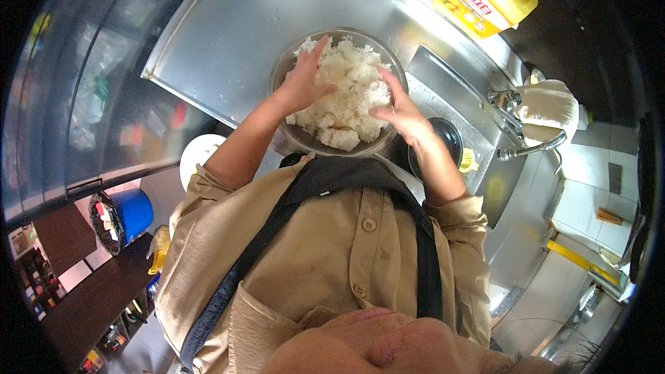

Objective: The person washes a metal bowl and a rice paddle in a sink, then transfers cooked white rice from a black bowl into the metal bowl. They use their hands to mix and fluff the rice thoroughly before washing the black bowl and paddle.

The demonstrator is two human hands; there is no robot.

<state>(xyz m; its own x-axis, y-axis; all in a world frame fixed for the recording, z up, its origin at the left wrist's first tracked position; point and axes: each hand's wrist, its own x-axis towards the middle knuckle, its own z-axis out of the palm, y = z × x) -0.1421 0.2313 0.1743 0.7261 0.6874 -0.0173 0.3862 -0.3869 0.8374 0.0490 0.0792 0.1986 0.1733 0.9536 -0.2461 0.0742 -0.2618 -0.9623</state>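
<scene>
A round metal bowl (277,75) holds a heap of clumped white food that looks like cooked rice (350,80). My left hand (307,82) lies against the left side of the heap, fingers spread and thumb towards the middle. On the opposite side, my right hand (401,106) is at the heap's edge by the bowl's right rim, thumb and fingers apart. Both palms face inward, with the mound between them. Some fingertips are partly hidden by the rice. One larger lump (338,139) sits at the near side of the bowl.
The bowl stands on a stainless steel counter (223,36) with a raised left edge. To the right lies a sink (447,83) with a dark basin (447,137), a yellow strainer (468,160) and a faucet (511,114). A yellow jug (483,0) stands behind; a blue bin (134,213) is at left.
</scene>
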